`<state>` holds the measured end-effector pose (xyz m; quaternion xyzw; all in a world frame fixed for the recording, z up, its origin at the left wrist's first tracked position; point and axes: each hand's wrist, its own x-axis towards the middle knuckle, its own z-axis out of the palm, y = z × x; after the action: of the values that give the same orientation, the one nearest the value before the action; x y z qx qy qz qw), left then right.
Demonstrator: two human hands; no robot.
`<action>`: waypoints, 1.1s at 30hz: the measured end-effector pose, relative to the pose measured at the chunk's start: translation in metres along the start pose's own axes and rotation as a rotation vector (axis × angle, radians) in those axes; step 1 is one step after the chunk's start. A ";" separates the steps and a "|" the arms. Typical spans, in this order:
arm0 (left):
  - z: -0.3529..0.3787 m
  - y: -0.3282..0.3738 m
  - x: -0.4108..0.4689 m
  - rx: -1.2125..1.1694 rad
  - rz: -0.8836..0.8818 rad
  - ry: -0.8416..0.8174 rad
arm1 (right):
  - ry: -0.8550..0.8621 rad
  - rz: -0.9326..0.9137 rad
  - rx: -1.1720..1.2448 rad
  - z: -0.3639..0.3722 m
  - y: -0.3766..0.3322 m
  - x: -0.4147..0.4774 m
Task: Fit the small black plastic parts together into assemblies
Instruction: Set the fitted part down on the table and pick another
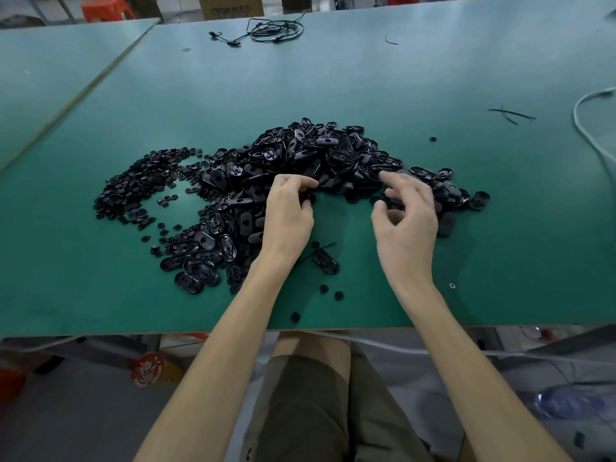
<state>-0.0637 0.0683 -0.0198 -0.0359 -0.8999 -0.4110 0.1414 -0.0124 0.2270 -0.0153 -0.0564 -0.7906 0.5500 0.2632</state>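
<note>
Now, from the head, our left hand curls its fingers round a small black part at the near edge of the pile of black parts. Our right hand, blurred, hangs loosely spread beside it. Bare green table lies between our wrists, down to its near edge.
</note>
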 end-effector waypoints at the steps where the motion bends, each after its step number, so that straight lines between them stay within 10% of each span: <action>1: 0.000 0.000 0.000 -0.020 -0.007 0.025 | -0.052 -0.039 -0.043 0.001 0.000 -0.001; 20: -0.009 0.003 0.005 -0.532 -0.188 0.126 | -0.686 -0.548 -0.310 0.013 -0.001 -0.016; 33: -0.019 0.003 0.010 -1.278 -0.324 -0.036 | -0.721 -0.565 -0.304 0.011 -0.005 -0.017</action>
<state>-0.0686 0.0557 -0.0025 0.0161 -0.4751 -0.8797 0.0137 -0.0015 0.2096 -0.0194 0.3170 -0.8873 0.3197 0.1002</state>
